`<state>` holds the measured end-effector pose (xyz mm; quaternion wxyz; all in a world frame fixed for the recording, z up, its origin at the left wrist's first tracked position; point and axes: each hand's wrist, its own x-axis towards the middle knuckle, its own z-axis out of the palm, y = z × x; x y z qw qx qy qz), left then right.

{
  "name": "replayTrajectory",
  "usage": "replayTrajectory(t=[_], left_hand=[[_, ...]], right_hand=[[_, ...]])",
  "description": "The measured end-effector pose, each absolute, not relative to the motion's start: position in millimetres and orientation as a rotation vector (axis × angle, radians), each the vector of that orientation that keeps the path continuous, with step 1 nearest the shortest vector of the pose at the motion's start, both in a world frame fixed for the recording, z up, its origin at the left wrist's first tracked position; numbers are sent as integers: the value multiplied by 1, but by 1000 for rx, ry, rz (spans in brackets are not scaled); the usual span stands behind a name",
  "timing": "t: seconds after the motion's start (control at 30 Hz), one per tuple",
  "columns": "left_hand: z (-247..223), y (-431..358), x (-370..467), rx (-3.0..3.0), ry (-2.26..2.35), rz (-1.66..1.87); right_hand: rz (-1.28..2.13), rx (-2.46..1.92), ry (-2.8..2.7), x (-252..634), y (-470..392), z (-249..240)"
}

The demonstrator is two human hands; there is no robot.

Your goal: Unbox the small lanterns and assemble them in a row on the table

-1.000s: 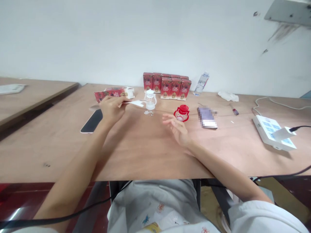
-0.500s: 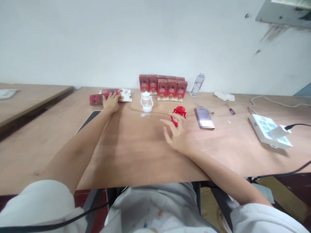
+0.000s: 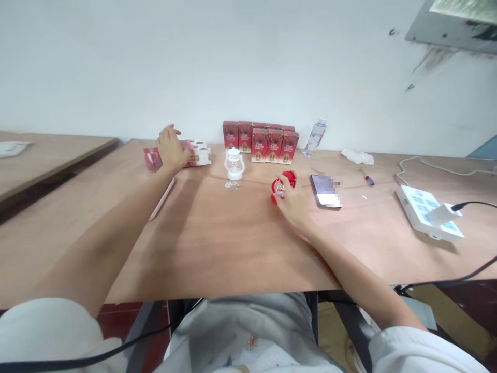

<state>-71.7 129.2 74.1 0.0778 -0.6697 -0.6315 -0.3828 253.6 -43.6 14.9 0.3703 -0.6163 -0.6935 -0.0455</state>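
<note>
My left hand (image 3: 171, 147) is raised just over flattened red cardboard boxes (image 3: 199, 154), its fingers loosely bent and holding nothing. Part of the boxes is hidden behind that hand. On the right, the fingers of my right hand (image 3: 293, 203) are around a small red lantern (image 3: 279, 189) with a clear middle, which lies tilted on the table. Between the two hands a white lantern (image 3: 234, 165) stands upright, its handle hanging round it. Small pale pieces (image 3: 232, 185) lie in front of its base.
Several red printed boxes (image 3: 267, 145) stand against the wall, beside a leaning clear bottle (image 3: 316, 135). To the right are a phone (image 3: 326, 191), a crumpled white tissue (image 3: 357, 156), a screwdriver (image 3: 368, 179) and a white power strip (image 3: 429, 213). A flat, thin object (image 3: 162, 199) lies beside my left forearm.
My left hand has lifted off the flattened boxes. My right hand has closed round the red lantern, which has gone from upright to tilted.
</note>
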Motion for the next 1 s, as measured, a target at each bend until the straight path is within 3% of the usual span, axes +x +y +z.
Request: replayTrajectory(t=[0.13, 0.23, 0.43, 0.63, 0.8, 1.0], left_hand=[[66, 87, -43, -2040, -1572, -1414], [43, 30, -7, -2485, -1357, -1535], [26, -52, 42, -3403, -1386, -1746], [26, -38, 43, -2786, -1655, -2372], [24, -33, 33, -2623, -1653, -2546], [19, -31, 28, -2559, -1668, -2543]], right_hand=[[-133, -1392, -1689, 252, -45, 13], [-69, -1169, -1650, 242, -52, 9], [340, -861, -1509, 223, -65, 2], [553, -947, -1318, 230, -58, 6], [640, -1105, -1276, 231, -51, 5], [820, -955, -1139, 230, -48, 8]])
